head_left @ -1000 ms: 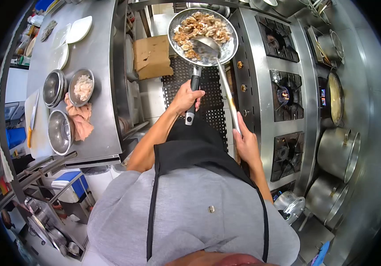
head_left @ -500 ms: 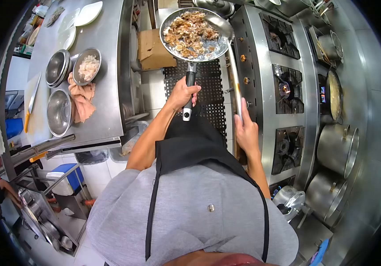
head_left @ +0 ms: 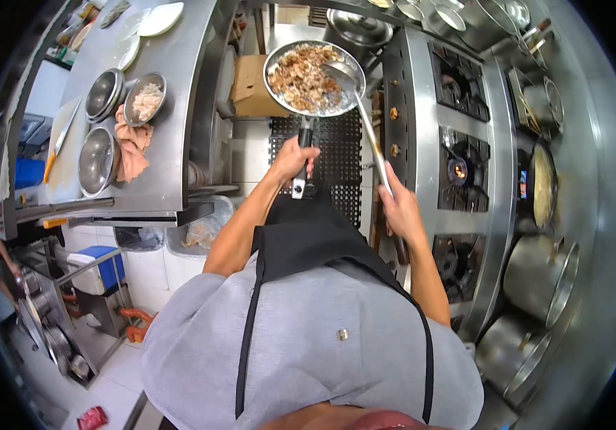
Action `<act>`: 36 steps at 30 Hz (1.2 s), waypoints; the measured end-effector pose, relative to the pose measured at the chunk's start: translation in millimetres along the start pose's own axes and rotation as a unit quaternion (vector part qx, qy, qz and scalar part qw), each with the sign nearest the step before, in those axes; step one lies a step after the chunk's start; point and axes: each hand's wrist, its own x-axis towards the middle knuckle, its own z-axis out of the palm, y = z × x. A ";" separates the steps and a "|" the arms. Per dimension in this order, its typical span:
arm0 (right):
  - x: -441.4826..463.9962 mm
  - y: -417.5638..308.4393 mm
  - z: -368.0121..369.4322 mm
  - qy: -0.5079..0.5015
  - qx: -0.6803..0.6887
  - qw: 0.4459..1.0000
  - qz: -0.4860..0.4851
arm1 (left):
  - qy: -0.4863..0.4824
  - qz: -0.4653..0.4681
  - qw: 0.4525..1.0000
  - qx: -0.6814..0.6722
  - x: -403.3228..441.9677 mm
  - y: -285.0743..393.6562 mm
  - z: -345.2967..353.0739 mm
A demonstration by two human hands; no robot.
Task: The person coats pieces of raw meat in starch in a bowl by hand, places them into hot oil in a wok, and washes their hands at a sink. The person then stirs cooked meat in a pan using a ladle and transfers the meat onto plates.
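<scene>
My left hand (head_left: 296,159) is wrapped round the black handle of a frying pan (head_left: 273,87), which I hold up over the floor between counter and stove. Browned, chopped food (head_left: 301,75) with pale bits covers much of the pan. In my right hand (head_left: 399,204) is the long handle of a metal ladle (head_left: 370,132). Its bowl rests inside the pan at the right side, touching or close to the food.
On my right runs a stove with several burners; one flame (head_left: 458,170) is lit. Large pots (head_left: 537,276) stand beyond it. The steel counter (head_left: 172,143) on my left holds metal bowls (head_left: 98,161), a bowl of pale pieces (head_left: 146,102), a cloth (head_left: 132,154) and a knife (head_left: 64,136).
The pan sits lower in view and the surroundings have shifted as my body turned slightly. The ladle's bowl has moved a little left and down within the pan. Both grips are kept.
</scene>
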 end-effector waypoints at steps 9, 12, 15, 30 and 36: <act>49.7 11.4 -101.8 -0.097 -0.122 0.975 -0.157 | 0.022 0.047 0.997 0.052 16.5 31.7 37.9; 59.3 17.9 -80.2 -0.021 -0.241 0.952 -0.186 | 0.035 0.073 0.997 0.013 19.3 -2.9 45.8; 33.1 38.0 -70.7 -0.033 -0.225 0.953 -0.202 | 0.036 0.057 0.997 -0.025 17.5 -17.6 48.8; 40.2 43.8 -53.0 0.005 -0.225 0.951 -0.212 | 0.061 0.062 0.996 -0.016 27.5 -16.5 42.1; 35.1 46.2 -56.4 -0.099 -0.077 0.979 -0.162 | 0.071 0.037 0.996 0.025 31.9 -9.7 31.9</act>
